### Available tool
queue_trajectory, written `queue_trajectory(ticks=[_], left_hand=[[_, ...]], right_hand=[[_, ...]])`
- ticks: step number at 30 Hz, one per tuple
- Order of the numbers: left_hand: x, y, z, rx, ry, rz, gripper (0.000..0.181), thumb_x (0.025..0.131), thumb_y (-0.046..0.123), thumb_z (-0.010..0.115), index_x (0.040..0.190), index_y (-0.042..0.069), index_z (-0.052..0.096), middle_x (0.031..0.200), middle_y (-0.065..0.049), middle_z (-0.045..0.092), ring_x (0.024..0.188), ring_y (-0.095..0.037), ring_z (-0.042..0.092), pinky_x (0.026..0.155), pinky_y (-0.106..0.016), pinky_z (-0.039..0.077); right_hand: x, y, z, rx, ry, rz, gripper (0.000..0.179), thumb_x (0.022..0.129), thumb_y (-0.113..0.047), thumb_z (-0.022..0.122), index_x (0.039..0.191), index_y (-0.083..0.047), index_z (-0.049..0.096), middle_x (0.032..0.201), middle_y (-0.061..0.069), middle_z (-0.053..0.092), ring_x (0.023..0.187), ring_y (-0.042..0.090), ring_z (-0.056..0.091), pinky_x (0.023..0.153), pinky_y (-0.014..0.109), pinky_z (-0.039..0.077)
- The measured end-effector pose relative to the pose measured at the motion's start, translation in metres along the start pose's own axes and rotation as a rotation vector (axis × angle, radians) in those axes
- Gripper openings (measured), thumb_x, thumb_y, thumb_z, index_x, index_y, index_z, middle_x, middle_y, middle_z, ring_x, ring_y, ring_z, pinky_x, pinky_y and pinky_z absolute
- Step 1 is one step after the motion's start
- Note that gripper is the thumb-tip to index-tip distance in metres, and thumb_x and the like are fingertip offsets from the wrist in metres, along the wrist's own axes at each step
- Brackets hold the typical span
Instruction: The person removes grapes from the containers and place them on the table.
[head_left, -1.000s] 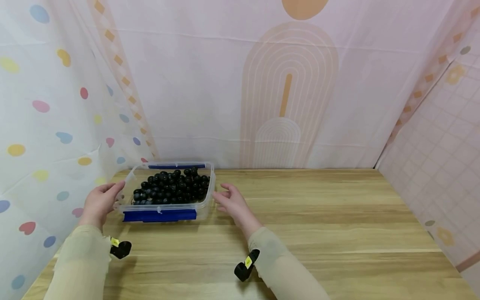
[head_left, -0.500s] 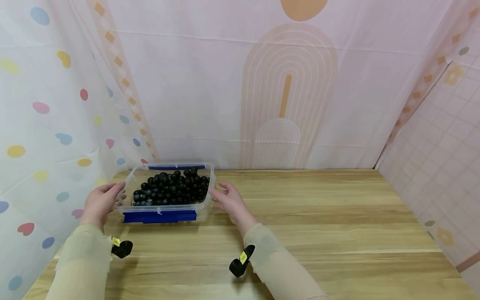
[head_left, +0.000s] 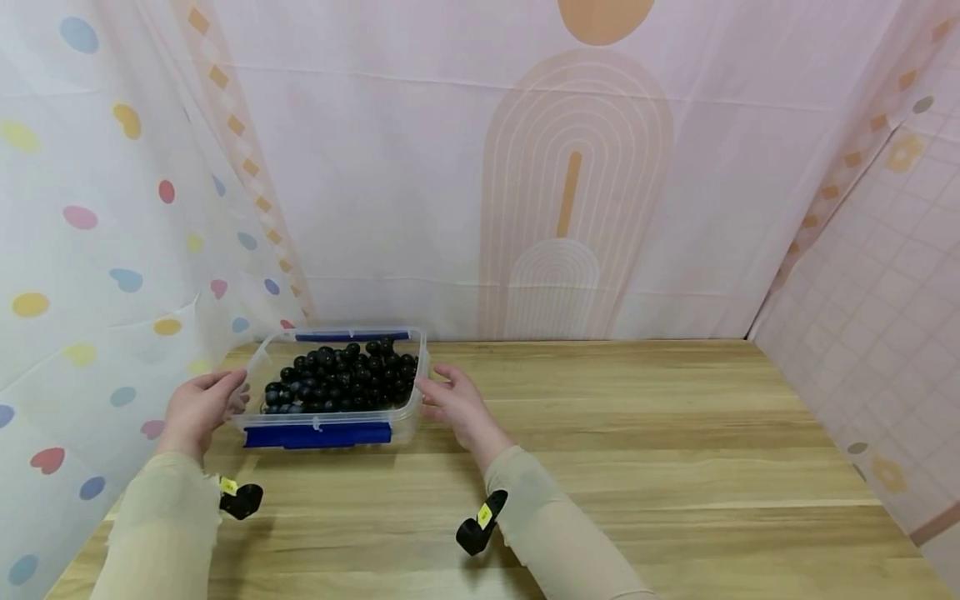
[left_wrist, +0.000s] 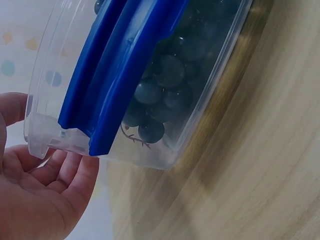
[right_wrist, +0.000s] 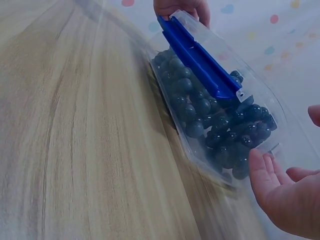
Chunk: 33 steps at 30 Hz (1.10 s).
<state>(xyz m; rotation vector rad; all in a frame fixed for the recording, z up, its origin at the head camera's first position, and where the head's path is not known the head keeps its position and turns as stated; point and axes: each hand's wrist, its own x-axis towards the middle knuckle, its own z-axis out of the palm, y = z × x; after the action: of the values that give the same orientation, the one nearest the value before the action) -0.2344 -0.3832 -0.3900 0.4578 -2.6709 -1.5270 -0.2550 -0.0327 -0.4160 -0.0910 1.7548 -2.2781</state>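
Observation:
A clear plastic food box (head_left: 405, 421) with blue clip flaps (head_left: 318, 434) stands at the back left of the wooden table. Dark grapes (head_left: 341, 379) fill much of it; a bit of stem shows through its wall in the left wrist view. My left hand (head_left: 201, 408) grips the box's left end, with the thumb at the rim and curled fingers (left_wrist: 75, 170) beneath it. At the opposite end, my right hand (head_left: 461, 408) has its relaxed fingers (right_wrist: 262, 172) against the side wall, while its thumb stays apart from the box. No lid is seen on top.
Patterned cloth hangs behind the table (head_left: 637, 450) and along both sides. The polka-dot cloth (head_left: 142, 250) comes close to my left hand and the box's left end. A small black wrist camera (head_left: 480, 525) is strapped to each sleeve.
My right hand has shifted slightly left, up to the box's right end. The left hand keeps its place on the box, which stays where it was.

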Motion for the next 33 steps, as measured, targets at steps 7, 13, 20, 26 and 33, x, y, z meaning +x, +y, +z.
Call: queue_trajectory(ticks=[7,13,20,26,33], left_hand=[[0.000,-0.003,-0.004,-0.044,-0.035,0.002,0.076,0.103,0.046,0.043,0.146,-0.015,0.031,0.093,0.007,0.066,0.074,-0.004,0.062,0.065,-0.018,0.050],[-0.002,-0.006,-0.007,-0.066,-0.085,-0.008,0.077,0.103,0.047,0.044,0.147,-0.014,0.029,0.087,0.016,0.064,0.074,-0.004,0.062,0.066,-0.021,0.052],[-0.002,-0.009,-0.012,-0.094,-0.192,0.001,0.079,0.104,0.046,0.043,0.149,-0.015,0.022,0.090,0.012,0.064,0.077,-0.008,0.062,0.070,-0.025,0.054],[0.005,-0.010,-0.015,-0.128,-0.259,-0.007,0.077,0.104,0.044,0.045,0.145,-0.019,0.026,0.088,0.007,0.065,0.075,-0.011,0.064,0.070,-0.028,0.055],[0.011,-0.011,-0.019,-0.142,-0.312,-0.024,0.069,0.104,0.043,0.047,0.138,-0.017,0.039,0.089,0.004,0.064,0.076,-0.013,0.063,0.070,-0.033,0.055]], right_hand=[[0.001,0.002,0.001,-0.014,-0.001,-0.001,0.062,0.095,-0.010,0.064,0.145,0.011,0.033,0.120,0.022,0.055,0.092,0.022,0.058,0.097,0.050,0.048],[0.002,0.003,-0.002,-0.050,0.004,-0.011,0.061,0.095,-0.012,0.065,0.144,0.010,0.037,0.113,0.017,0.056,0.080,0.017,0.054,0.095,0.050,0.049],[0.003,0.007,-0.004,-0.079,0.011,-0.001,0.058,0.095,-0.014,0.066,0.141,0.010,0.041,0.102,0.011,0.056,0.074,0.016,0.052,0.085,0.044,0.055],[0.008,0.009,-0.002,-0.055,0.032,0.024,0.052,0.095,-0.014,0.066,0.137,0.008,0.045,0.089,0.006,0.052,0.066,0.013,0.049,0.066,0.028,0.052],[0.012,0.010,0.000,-0.025,0.042,0.029,0.045,0.096,-0.013,0.065,0.133,0.006,0.047,0.080,0.002,0.049,0.063,0.011,0.047,0.060,0.025,0.048]])
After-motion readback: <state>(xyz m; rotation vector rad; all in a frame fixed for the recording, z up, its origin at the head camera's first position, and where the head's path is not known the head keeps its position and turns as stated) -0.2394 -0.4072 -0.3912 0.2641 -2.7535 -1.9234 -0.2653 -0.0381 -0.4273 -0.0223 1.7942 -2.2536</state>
